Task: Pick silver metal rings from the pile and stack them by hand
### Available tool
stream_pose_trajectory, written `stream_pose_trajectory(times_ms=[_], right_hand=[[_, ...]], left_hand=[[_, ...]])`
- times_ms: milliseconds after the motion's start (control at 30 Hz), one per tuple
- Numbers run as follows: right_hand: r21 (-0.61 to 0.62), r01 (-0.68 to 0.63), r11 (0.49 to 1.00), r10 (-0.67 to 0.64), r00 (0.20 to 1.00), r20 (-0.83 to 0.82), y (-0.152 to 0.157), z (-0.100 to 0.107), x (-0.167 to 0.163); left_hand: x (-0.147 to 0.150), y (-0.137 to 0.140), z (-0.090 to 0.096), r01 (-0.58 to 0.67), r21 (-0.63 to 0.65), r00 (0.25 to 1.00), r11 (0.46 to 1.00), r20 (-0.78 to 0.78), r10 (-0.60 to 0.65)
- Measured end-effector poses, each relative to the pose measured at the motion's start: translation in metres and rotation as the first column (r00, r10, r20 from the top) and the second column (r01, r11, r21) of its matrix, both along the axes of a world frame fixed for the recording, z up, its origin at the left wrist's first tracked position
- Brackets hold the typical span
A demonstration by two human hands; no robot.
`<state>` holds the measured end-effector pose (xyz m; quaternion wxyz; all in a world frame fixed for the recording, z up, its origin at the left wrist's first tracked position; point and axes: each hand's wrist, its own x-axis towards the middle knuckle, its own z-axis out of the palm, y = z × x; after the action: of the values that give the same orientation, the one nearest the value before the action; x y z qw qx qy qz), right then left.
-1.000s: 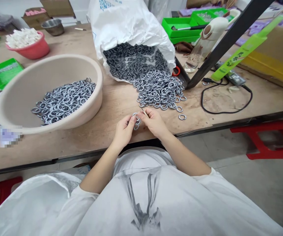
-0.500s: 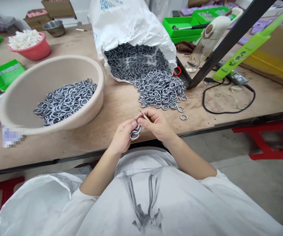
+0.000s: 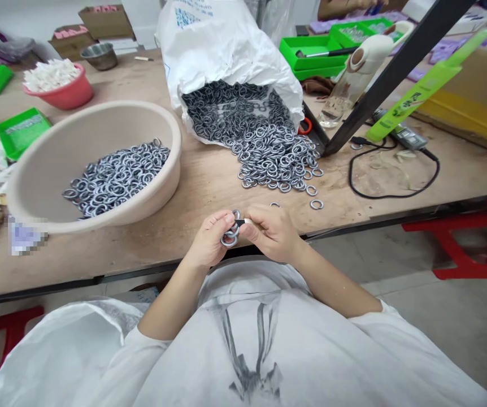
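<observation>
Close to the table's front edge, my left hand (image 3: 210,239) is closed on several grey rings (image 3: 229,241), which stick out past its thumb and fingertips. Beside it, my right hand (image 3: 278,234) pinches a small thin tool with a pale part and a dark tip (image 3: 240,222); its exact kind is unclear. The dark tip reaches to the rings, and fingers hide part of the contact. A heap of grey rings (image 3: 275,158) spills from a white sack (image 3: 230,51) beyond my hands. To the left, a large beige basin (image 3: 27,186) holds many more such rings.
A pink bowl (image 3: 68,97) of white pieces and green trays (image 3: 22,133) stand at the left. On the right are a slanted black metal bar (image 3: 379,85), a bottle (image 3: 337,102), a black cable (image 3: 351,178) and a red stool (image 3: 459,243) below.
My right hand has turned the tool, so its dark tip now points left to the rings. A single ring now shows on the table beyond that hand. The view has shifted slightly.
</observation>
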<state>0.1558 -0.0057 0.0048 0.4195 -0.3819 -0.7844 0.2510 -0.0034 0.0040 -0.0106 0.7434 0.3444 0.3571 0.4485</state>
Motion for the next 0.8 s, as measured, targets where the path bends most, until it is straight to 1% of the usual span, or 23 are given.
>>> stream_pose_trajectory(times_ms=[100, 167, 233, 267, 333, 367, 433, 533, 600, 700, 800], right_hand=[[-0.03, -0.01, 1.0, 0.01, 1.0, 0.004, 0.004, -0.001, 0.001], [-0.104, -0.007, 0.995, 0.007, 1.0, -0.003, 0.01, -0.007, 0.004], [-0.2, 0.024, 0.98, -0.03, 0.999, -0.024, 0.017, -0.014, 0.006], [-0.242, 0.048, 0.969, -0.06, 0.997, -0.042, 0.019, -0.018, 0.007], [-0.279, 0.089, 0.956, -0.118, 0.989, -0.087, 0.02, -0.022, 0.007], [-0.263, 0.107, 0.959, -0.139, 0.985, -0.103, 0.019, -0.022, 0.007], [-0.163, 0.132, 0.978, -0.148, 0.985, -0.091, 0.012, -0.018, 0.005], [0.029, 0.13, 0.991, -0.131, 0.991, 0.014, 0.001, -0.009, 0.001], [0.11, 0.125, 0.986, -0.134, 0.988, 0.073, -0.002, -0.007, -0.002], [0.18, 0.144, 0.973, -0.167, 0.979, 0.12, -0.003, -0.009, -0.005], [0.188, 0.157, 0.97, -0.185, 0.973, 0.141, -0.003, -0.012, -0.007]], left_hand=[[-0.002, -0.002, -0.001, 0.033, 0.032, 0.999, 0.999, -0.024, -0.032], [-0.004, -0.004, -0.001, 0.104, 0.072, 0.994, 0.992, -0.048, -0.101], [-0.004, -0.007, 0.0, 0.168, 0.105, 0.985, 0.98, -0.065, -0.162], [-0.003, -0.007, 0.001, 0.175, 0.112, 0.984, 0.978, -0.064, -0.168], [-0.001, -0.007, 0.004, 0.125, 0.1, 0.992, 0.987, -0.041, -0.122], [0.0, -0.007, 0.005, 0.082, 0.082, 0.996, 0.993, -0.023, -0.08], [0.003, -0.005, 0.006, 0.006, 0.033, 1.0, 0.999, 0.002, -0.006], [0.006, -0.003, 0.007, -0.066, -0.016, 0.998, 0.998, 0.004, 0.067], [0.007, -0.003, 0.008, -0.099, -0.016, 0.995, 0.995, -0.008, 0.099], [0.008, -0.003, 0.008, -0.113, -0.014, 0.994, 0.994, -0.011, 0.112], [0.008, -0.004, 0.009, -0.088, -0.032, 0.996, 0.996, 0.015, 0.089]])
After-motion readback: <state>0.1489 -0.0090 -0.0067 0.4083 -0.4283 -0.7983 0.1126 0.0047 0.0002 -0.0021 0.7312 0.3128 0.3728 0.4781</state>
